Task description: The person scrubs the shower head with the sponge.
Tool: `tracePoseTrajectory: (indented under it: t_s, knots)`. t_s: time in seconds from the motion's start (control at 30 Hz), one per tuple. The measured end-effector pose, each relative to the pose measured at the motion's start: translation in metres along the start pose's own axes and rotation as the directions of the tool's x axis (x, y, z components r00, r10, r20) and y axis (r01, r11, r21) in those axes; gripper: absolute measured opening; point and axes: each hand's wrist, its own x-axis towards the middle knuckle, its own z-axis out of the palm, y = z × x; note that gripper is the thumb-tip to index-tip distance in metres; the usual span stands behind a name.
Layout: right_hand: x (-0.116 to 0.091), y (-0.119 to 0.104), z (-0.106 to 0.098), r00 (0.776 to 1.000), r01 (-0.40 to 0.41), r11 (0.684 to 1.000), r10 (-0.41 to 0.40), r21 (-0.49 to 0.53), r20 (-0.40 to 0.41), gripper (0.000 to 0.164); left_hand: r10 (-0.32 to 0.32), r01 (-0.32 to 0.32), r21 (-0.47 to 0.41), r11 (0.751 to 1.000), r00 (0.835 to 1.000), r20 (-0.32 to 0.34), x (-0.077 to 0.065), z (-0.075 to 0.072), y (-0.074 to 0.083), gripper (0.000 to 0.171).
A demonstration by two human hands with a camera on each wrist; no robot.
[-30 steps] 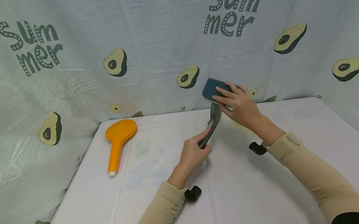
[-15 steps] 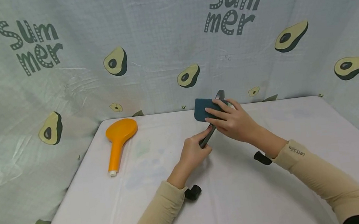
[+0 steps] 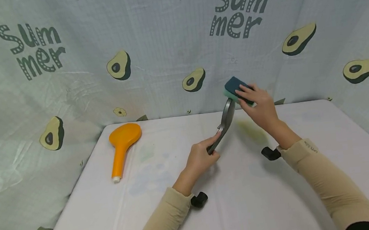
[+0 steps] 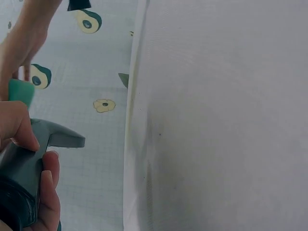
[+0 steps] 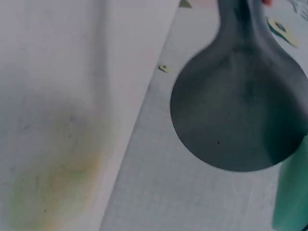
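Note:
My left hand (image 3: pixel 202 157) grips the handle of a dark grey shower head (image 3: pixel 227 115), held tilted above the table with its round head up and away. A small tab (image 4: pixel 67 136) juts from it in the left wrist view. My right hand (image 3: pixel 259 107) holds a sponge, dark blue on one side and green on the other (image 3: pixel 235 88), at the top of the round head. In the right wrist view the smooth round side of the shower head (image 5: pixel 236 110) shows, with the green layer of the sponge (image 5: pixel 292 192) at its edge. An orange shower head (image 3: pixel 122 143) lies on the left.
The table has a white cover (image 3: pixel 167 213) with faint blue and yellowish stains. Behind it hangs a pale curtain (image 3: pixel 156 29) printed with avocados and lettering. A black wrist camera (image 3: pixel 199 200) sits at the left sleeve, another black camera (image 3: pixel 271 153) at the right.
My right hand has moved the sponge left and down across the round head, then back up and right to its top edge. The left hand has barely moved; the shower head's tilt differs slightly.

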Motion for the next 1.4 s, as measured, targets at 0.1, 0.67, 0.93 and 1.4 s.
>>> tracePoseTrajectory:
  t_s: [0.1,0.67,0.93,1.4]
  knots:
    - [-0.008,-0.006,0.004,0.981,0.194,0.980,-0.194,-0.048,-0.002,0.034,-0.007,0.007,-0.006,1.000,1.000,0.006,0.000,0.001,0.000,0.064]
    - [-0.010,0.008,0.023,0.995,-0.072,0.983,0.083,0.171,-0.059,0.034,-0.065,0.069,-0.083,0.994,0.997,0.049,-0.003,-0.005,-0.005,0.065]
    - [-0.019,0.025,0.010,0.809,-0.587,0.721,0.538,0.369,0.236,0.043,-0.096,0.105,-0.119,0.987,0.992,0.077,-0.004,-0.005,-0.007,0.064]
    - [-0.023,0.042,-0.008,0.682,-0.716,0.488,0.642,0.498,0.351,0.049,-0.125,0.197,-0.488,0.850,0.976,0.177,0.003,-0.012,-0.014,0.063]
